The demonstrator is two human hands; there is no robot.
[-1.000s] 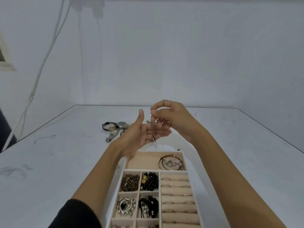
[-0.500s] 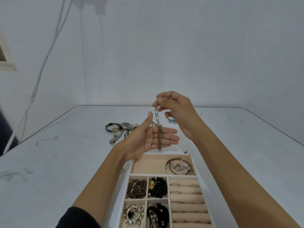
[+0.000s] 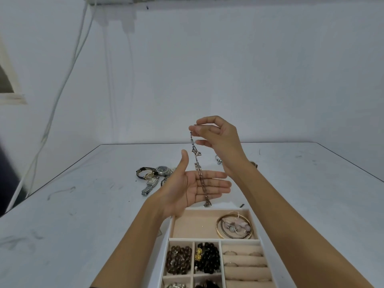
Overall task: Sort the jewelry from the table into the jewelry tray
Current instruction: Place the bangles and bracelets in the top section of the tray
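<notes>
The right hand (image 3: 218, 140) is raised above the far end of the jewelry tray (image 3: 169, 227) and pinches the top end of a silver link chain (image 3: 197, 161) between thumb and forefinger, with the other fingers curled loosely. The chain hangs straight down from that pinch. The left hand (image 3: 193, 188) is lower, above the tray's far edge. It is open, with the thumb pointing up and the fingers straight and together, and it holds nothing. The lower part of the chain lies across those fingers, and its tail end dangles just over the tray's far rim.

In the tray's wide far compartment, toward its right side, lie gold bangles (image 3: 234, 227) with some pale beads inside them. Nearer the person, the tray's left compartments hold brown beads (image 3: 178, 259) and black beads (image 3: 207, 259), and the ring rolls (image 3: 245, 265) on the tray's right side carry a few rings.

Beyond the tray and to its left, a cluster of wristwatches (image 3: 153, 177) lies on the white surface (image 3: 83, 215). Beyond the tray, behind the right wrist, lies a small silver piece (image 3: 218, 160) that is too partly hidden to identify.
</notes>
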